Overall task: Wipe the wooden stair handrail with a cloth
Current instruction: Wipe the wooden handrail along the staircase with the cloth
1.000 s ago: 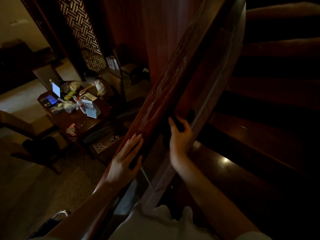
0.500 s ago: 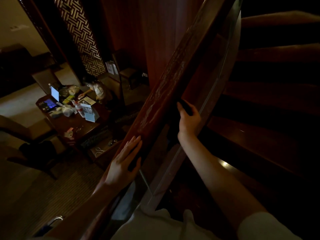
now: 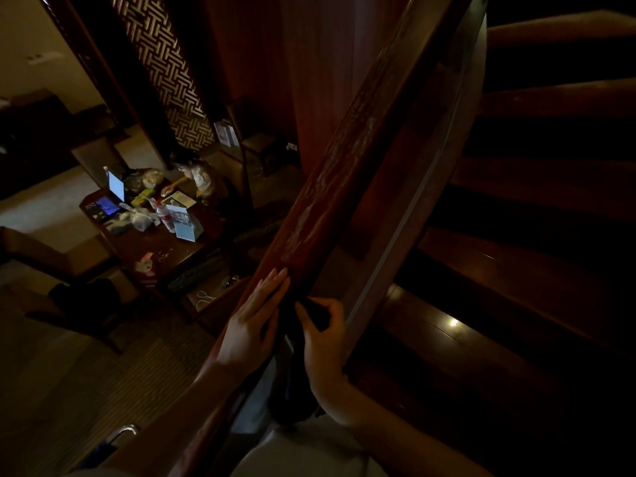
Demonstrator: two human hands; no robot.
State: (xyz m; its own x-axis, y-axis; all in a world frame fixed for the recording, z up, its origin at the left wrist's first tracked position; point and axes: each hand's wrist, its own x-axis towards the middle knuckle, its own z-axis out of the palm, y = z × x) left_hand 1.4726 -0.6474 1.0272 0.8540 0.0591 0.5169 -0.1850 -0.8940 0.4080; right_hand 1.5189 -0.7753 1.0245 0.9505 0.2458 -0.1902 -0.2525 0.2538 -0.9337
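The cloth (image 3: 296,370) in the right hand (image 3: 325,342) merges with shadow, its edges untraceable. The handrail (image 3: 339,187) runs off the top edge. On the far left table (image 3: 155,247), the items (image 3: 141,218) are too small to identify.

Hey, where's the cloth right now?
Head view, low centre: the dark cloth is pinched in the right hand against the right side of the handrail, beside the left hand resting flat on the rail.

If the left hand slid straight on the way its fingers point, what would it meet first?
Nothing blocks it, it seems: the left hand lies flat on the handrail, fingers pointing up along it, so only pale, worn wood lies ahead.
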